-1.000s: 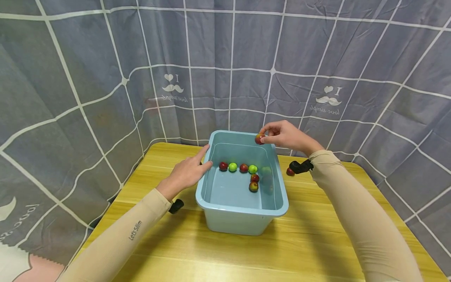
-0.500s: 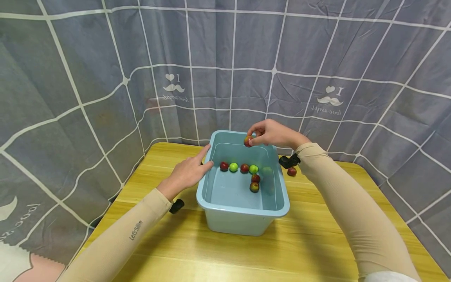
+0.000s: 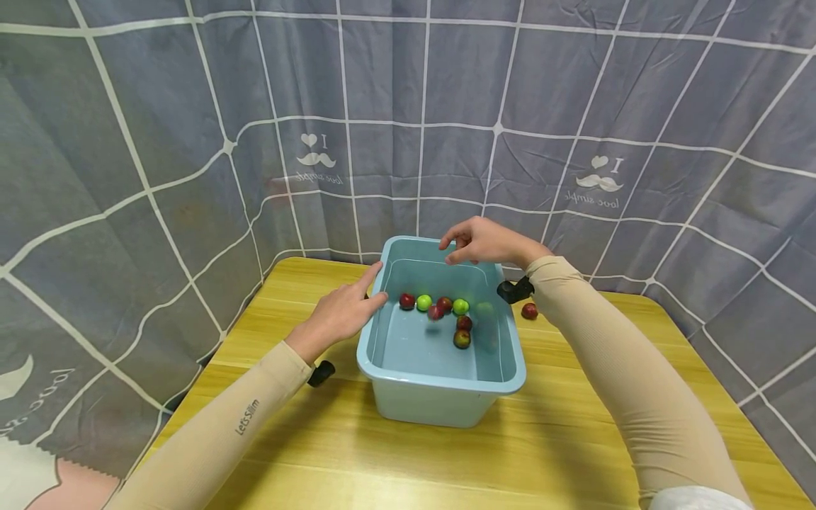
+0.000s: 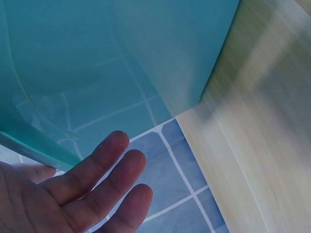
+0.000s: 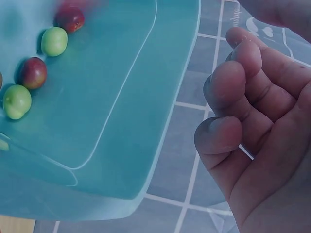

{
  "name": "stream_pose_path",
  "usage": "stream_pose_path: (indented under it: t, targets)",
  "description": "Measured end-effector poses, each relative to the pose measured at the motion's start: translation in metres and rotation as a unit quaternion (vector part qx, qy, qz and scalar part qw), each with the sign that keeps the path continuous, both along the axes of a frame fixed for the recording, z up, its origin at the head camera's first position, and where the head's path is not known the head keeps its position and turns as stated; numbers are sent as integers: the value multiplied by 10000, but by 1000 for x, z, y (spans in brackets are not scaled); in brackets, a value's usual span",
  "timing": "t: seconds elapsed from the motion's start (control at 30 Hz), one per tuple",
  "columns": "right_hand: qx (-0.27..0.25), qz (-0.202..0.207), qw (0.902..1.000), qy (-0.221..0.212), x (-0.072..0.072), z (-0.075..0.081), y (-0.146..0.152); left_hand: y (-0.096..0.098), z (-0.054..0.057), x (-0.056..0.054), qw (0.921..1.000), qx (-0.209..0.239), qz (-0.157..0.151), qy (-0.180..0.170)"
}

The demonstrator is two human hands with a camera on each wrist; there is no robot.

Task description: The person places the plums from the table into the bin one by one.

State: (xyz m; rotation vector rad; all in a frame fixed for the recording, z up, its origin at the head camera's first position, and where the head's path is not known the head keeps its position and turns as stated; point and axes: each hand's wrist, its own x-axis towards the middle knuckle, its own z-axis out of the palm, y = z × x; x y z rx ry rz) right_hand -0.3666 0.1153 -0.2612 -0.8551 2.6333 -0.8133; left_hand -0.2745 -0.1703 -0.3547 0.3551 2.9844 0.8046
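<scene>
A light blue plastic tub (image 3: 440,384) holds several small red and green fruits, which look like jujubes. One red fruit (image 3: 435,312) is blurred above the tub floor, its shadow just below. My right hand (image 3: 487,241) hovers over the tub's far right rim, fingers loosely bent and holding nothing; the right wrist view shows the same bare hand (image 5: 262,107). With fingers extended, my left hand (image 3: 338,308) rests at the tub's left rim. In the left wrist view its fingers (image 4: 104,179) spread beside the outer wall.
One more red fruit (image 3: 530,311) lies on the wooden table (image 3: 421,467), right of the tub. A grey curtain (image 3: 382,85) with white grid lines hangs behind and at both sides. Black wrist cameras (image 3: 515,290) project beneath both wrists.
My right hand has moved left over the tub and let go of a red fruit, which is now down inside the tub. The left hand has stayed at the rim.
</scene>
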Motion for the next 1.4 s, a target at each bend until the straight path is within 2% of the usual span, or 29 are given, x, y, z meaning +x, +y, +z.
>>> stream_pose_path:
  t: [0.27, 0.6, 0.93, 1.4]
  targets:
    - [-198, -55, 9998, 87, 3, -2, 12, 1, 0, 1, 10000, 46, -17, -33]
    - [-762, -483, 9955, 301, 12, -8, 44, 0, -1, -1, 10000, 62, 51, -25]
    - [-1533, -971, 9827, 359, 23, -19, 80, 1, 0, -1, 10000, 61, 24, -17]
    - [-2285, -1465, 9624, 16, 29, -51, 116, 1, -1, 0, 9999, 126, -10, -40]
